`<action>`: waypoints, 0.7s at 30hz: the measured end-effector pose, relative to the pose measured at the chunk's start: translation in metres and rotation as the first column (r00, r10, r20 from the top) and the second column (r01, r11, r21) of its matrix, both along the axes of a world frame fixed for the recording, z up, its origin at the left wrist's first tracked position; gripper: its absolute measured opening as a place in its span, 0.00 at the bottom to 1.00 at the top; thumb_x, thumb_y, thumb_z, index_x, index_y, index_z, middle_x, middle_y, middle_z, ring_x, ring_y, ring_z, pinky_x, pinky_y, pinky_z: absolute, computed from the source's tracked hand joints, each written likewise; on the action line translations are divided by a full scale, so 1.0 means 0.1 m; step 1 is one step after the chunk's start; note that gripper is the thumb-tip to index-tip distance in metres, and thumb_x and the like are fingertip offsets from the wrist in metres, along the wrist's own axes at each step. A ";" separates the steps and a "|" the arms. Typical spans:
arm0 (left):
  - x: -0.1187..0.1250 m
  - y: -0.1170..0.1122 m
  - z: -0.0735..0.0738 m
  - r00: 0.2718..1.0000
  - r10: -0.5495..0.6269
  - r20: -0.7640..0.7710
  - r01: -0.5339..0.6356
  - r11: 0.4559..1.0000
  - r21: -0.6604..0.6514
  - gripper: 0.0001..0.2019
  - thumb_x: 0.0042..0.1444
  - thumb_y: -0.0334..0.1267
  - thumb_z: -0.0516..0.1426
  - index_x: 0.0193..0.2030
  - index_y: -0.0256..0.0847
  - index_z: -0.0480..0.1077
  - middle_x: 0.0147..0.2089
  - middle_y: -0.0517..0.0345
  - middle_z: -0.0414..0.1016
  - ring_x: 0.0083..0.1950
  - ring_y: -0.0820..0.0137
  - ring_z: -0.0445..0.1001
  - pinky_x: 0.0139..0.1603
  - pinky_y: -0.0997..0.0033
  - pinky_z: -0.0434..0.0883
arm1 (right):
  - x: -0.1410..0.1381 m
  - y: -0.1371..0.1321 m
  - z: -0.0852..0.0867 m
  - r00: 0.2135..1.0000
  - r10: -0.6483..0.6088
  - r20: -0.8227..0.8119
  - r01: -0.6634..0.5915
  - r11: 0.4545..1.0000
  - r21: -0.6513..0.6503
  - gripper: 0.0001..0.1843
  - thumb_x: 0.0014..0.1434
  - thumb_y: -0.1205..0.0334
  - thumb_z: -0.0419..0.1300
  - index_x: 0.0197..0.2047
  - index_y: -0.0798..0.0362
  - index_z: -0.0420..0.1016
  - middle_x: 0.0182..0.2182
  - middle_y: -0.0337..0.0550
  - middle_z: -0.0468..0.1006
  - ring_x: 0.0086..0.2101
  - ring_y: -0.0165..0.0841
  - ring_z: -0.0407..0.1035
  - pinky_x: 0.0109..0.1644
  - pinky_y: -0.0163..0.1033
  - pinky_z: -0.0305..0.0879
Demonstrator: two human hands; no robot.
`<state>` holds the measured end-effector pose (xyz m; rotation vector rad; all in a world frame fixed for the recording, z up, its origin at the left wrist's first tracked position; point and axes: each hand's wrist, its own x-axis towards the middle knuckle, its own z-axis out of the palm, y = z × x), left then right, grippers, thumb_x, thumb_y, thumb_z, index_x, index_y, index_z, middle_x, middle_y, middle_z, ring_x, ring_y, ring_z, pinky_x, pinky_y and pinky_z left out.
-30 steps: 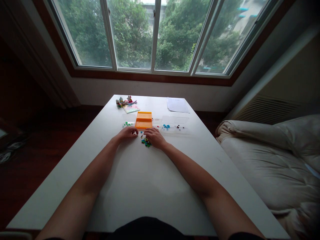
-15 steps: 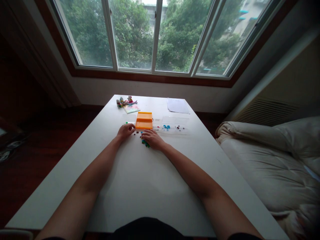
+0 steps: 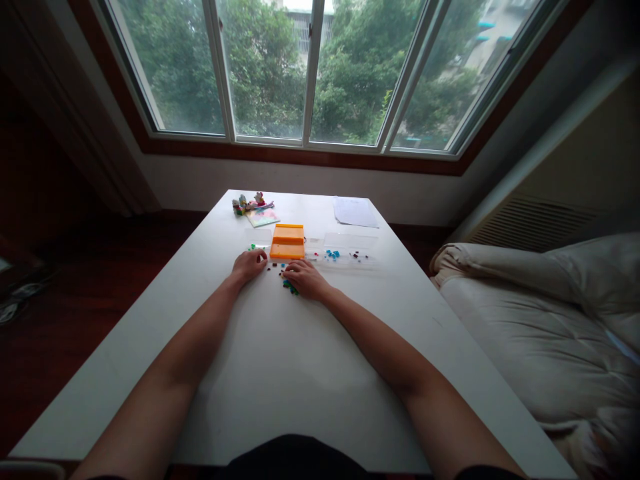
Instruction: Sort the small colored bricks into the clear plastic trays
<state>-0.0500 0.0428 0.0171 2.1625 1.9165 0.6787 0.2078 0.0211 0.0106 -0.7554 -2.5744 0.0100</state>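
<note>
Both of my hands rest on the white table (image 3: pixel 280 373), close to an orange box (image 3: pixel 287 242). My left hand (image 3: pixel 249 265) lies just left of the box, fingers curled over a spot near some green bits (image 3: pixel 256 247); what it holds, if anything, is too small to see. My right hand (image 3: pixel 306 278) lies palm down over a small pile of coloured bricks (image 3: pixel 289 287), fingers bent onto them. A few dark loose pieces (image 3: pixel 275 267) lie between the hands.
Clear trays (image 3: pixel 345 250) with blue and dark pieces sit right of the orange box. A small built model and a booklet (image 3: pixel 255 207) lie at the far left, a paper sheet (image 3: pixel 355 211) at the far right. A cushioned sofa (image 3: pixel 540 320) borders the table's right side.
My left hand slid up and left, from beside the brick pile toward the green bits. My right hand shifted slightly forward over the pile.
</note>
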 end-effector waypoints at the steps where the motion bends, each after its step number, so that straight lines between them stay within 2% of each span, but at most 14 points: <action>1: 0.00 0.00 0.00 1.000 -0.005 -0.004 0.005 1.000 -0.004 0.10 0.55 0.45 0.58 0.41 0.45 0.78 0.33 0.58 0.76 0.34 0.67 0.72 0.35 0.71 0.64 | 0.00 -0.01 0.01 1.000 -0.001 0.003 0.001 1.000 0.001 0.13 0.70 0.60 0.56 0.51 0.46 0.81 0.49 0.48 0.79 0.55 0.40 0.66 0.64 0.50 0.56; 10: -0.01 0.02 -0.02 1.000 -0.011 -0.004 0.011 1.000 -0.010 0.11 0.56 0.45 0.58 0.41 0.46 0.78 0.33 0.58 0.77 0.34 0.68 0.72 0.35 0.71 0.64 | -0.04 -0.04 -0.02 0.999 0.015 0.030 -0.015 1.000 0.006 0.16 0.69 0.61 0.55 0.57 0.46 0.76 0.57 0.47 0.75 0.62 0.42 0.60 0.68 0.53 0.51; 21: 0.00 0.01 0.00 1.000 -0.017 0.022 0.017 1.000 -0.019 0.11 0.56 0.46 0.58 0.41 0.46 0.78 0.33 0.57 0.77 0.34 0.67 0.72 0.35 0.70 0.64 | -0.05 -0.04 0.00 0.999 0.019 0.029 -0.019 1.000 0.001 0.15 0.70 0.61 0.55 0.56 0.44 0.77 0.53 0.46 0.77 0.62 0.40 0.62 0.68 0.53 0.50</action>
